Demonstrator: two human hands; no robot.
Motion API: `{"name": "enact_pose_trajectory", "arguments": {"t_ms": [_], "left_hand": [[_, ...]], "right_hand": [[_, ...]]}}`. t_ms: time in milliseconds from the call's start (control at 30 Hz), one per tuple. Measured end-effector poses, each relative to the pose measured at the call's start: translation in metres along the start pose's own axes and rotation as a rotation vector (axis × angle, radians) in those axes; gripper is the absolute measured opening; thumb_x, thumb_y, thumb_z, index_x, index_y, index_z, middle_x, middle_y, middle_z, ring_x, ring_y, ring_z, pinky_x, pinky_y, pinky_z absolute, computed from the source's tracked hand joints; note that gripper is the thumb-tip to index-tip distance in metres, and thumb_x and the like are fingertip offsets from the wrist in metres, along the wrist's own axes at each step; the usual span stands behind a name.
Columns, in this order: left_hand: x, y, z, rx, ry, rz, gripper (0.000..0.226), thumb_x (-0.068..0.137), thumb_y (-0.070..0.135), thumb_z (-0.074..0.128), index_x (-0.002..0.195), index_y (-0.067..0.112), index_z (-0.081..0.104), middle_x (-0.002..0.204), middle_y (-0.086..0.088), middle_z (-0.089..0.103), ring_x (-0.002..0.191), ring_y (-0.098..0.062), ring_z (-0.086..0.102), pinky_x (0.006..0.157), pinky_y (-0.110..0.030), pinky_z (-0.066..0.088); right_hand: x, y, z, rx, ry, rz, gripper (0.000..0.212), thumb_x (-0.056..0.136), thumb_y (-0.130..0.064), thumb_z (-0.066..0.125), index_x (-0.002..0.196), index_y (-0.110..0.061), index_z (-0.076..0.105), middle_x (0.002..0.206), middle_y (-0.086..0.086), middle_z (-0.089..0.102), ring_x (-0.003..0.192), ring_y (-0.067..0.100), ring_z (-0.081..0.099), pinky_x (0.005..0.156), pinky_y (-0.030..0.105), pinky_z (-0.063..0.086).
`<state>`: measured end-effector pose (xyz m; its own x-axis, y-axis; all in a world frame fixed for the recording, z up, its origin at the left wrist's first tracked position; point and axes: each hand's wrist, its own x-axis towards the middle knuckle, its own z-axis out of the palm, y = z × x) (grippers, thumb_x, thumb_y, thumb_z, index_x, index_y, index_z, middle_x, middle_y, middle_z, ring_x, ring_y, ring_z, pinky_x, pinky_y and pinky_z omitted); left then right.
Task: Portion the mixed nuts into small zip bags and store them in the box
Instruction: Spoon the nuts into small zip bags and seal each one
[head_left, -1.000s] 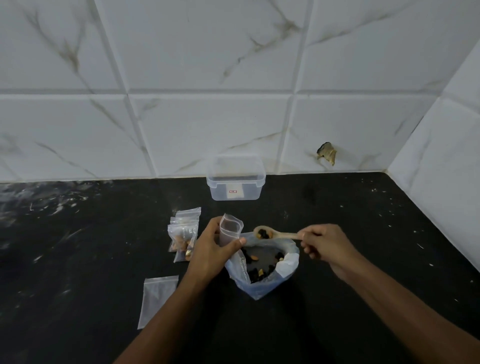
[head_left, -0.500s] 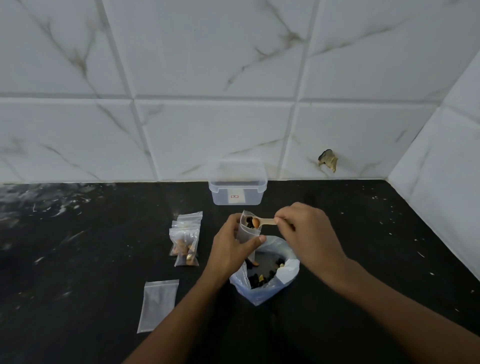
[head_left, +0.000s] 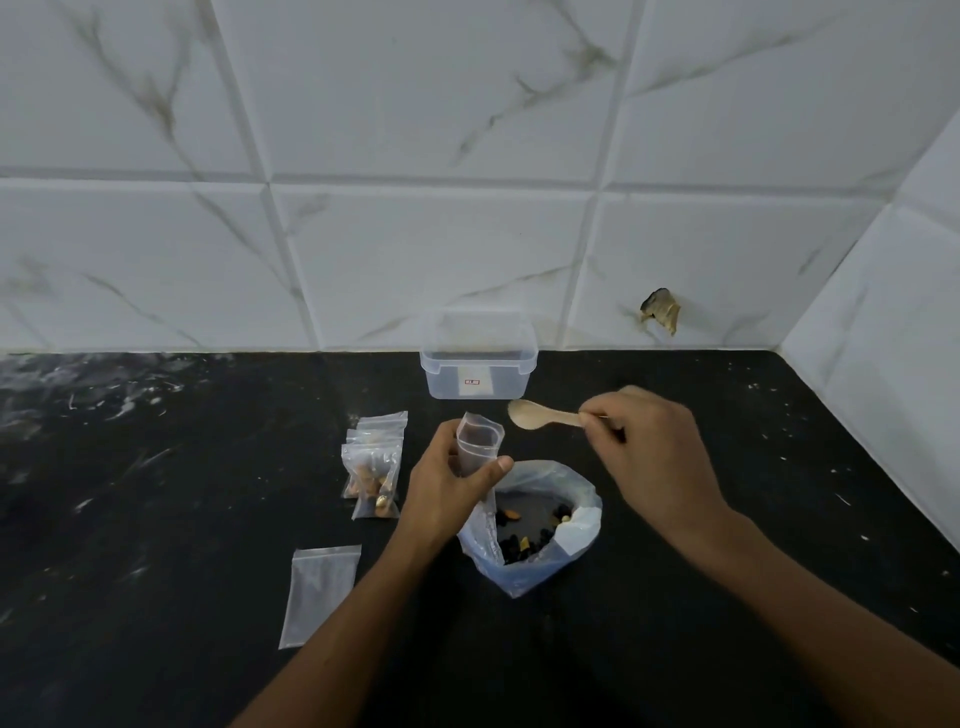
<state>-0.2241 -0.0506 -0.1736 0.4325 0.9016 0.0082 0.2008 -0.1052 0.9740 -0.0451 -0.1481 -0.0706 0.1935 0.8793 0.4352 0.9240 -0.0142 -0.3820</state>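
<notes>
My left hand (head_left: 445, 480) holds a small clear zip bag (head_left: 478, 448) upright with its mouth open. My right hand (head_left: 652, 449) pinches the handle of a small wooden spoon (head_left: 537, 415), whose empty bowl hovers just right of the bag's mouth. Below both hands a large open plastic bag of mixed nuts (head_left: 535, 525) sits on the black counter. A clear plastic box (head_left: 478, 358) stands against the wall, lid off. Filled zip bags (head_left: 375, 465) lie in a small pile to the left.
An empty flat zip bag (head_left: 318, 592) lies on the black counter (head_left: 156, 493) at the front left. White marble-look tiles (head_left: 415, 182) form the back wall and a side wall on the right. A chipped hole (head_left: 661, 309) marks the back wall.
The spoon went from above the nut bag, loaded, to the zip bag's mouth, and now sits empty and drawn back to the right. My left hand kept the zip bag upright.
</notes>
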Motion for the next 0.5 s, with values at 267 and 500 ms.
{"name": "enact_pose_trajectory", "arguments": {"t_ms": [267, 500], "left_hand": [[-0.016, -0.019, -0.012, -0.005, -0.069, -0.058, 0.045, 0.082, 0.038, 0.075, 0.121, 0.037, 0.053, 0.115, 0.014, 0.064, 0.105, -0.002, 0.063, 0.075, -0.017, 0.052], [-0.016, -0.030, -0.010, -0.027, -0.133, -0.138, 0.048, 0.075, 0.054, 0.076, 0.117, 0.046, 0.054, 0.117, 0.015, 0.065, 0.110, -0.009, 0.063, 0.092, -0.039, 0.057]], "right_hand": [[-0.027, 0.034, 0.047, -0.306, -0.537, 0.134, 0.023, 0.100, -0.019, 0.044, 0.099, -0.012, 0.066, 0.098, 0.008, 0.066, 0.088, 0.022, 0.063, 0.075, 0.032, 0.050], [-0.029, 0.034, 0.064, -0.210, -0.658, 0.226, 0.019, 0.099, -0.022, 0.051, 0.105, -0.015, 0.068, 0.100, 0.002, 0.067, 0.091, 0.013, 0.065, 0.081, 0.025, 0.052]]}}
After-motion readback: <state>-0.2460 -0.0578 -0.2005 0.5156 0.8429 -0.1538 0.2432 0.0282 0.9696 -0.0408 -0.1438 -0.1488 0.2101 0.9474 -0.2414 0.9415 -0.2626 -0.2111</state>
